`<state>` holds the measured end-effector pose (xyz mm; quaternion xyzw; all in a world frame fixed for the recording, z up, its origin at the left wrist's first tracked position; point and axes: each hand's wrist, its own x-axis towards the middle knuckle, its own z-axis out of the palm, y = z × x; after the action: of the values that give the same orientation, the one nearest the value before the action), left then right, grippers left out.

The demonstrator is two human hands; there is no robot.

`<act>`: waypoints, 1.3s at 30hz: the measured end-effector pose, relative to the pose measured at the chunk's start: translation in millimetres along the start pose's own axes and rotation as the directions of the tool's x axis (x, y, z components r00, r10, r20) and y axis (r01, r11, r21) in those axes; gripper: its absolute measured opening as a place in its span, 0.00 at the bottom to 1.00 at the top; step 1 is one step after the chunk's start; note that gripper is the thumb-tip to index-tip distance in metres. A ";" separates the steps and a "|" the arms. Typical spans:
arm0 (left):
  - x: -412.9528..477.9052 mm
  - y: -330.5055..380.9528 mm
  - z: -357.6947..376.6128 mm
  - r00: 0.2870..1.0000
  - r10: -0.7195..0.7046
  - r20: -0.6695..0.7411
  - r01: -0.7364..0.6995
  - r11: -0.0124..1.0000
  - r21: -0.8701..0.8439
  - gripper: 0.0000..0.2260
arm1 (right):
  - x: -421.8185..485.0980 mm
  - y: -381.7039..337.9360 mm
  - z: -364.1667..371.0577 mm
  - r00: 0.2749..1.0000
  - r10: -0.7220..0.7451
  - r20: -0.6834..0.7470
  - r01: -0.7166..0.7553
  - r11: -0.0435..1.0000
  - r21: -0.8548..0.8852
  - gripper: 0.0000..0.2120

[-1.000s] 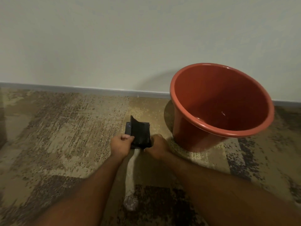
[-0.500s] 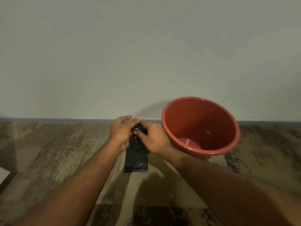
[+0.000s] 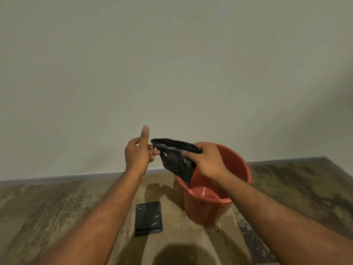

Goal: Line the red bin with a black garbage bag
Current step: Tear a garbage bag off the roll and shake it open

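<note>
Folded black bag [image 3: 176, 159] held in air before red bucket [image 3: 206, 211] | top fold gripped by right hand [image 3: 208, 159] | corner pinched by curled fingers of left hand [image 3: 136, 155], one digit raised | layers best rubbed apart before shaking open.

Left hand [image 3: 136, 155], right hand [image 3: 208, 160] bare; forearms bare too (uncovered right to frame edge).
</note>
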<state>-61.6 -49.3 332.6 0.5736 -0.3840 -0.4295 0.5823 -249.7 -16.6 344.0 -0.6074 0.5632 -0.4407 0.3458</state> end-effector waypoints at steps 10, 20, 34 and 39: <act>-24.8 -32.0 23.5 0.888 0.112 0.445 -0.140 0.990 0.031 0.04 | 8.6 8.2 -24.2 0.974 0.171 0.148 -0.222 0.846 0.484 0.11; 12.6 -9.1 -26.3 0.988 -0.023 0.151 0.035 0.997 -0.074 0.10 | 19.6 49.6 -47.0 0.948 0.319 0.023 -0.310 0.900 0.306 0.02; -19.7 19.1 8.0 0.969 0.095 0.226 -0.126 0.984 0.127 0.10 | -1.0 -24.6 27.9 0.982 0.142 0.129 -0.179 0.919 0.352 0.14; -8.9 20.3 -3.4 0.967 -0.116 0.225 0.127 0.991 -0.034 0.10 | 12.9 -7.8 6.2 0.962 0.275 0.006 -0.245 0.847 0.472 0.06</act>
<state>-60.2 -40.3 353.1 0.5301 -0.4004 -0.5352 0.5218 -241.3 -28.8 350.8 -0.4101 0.5274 -0.5313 0.5210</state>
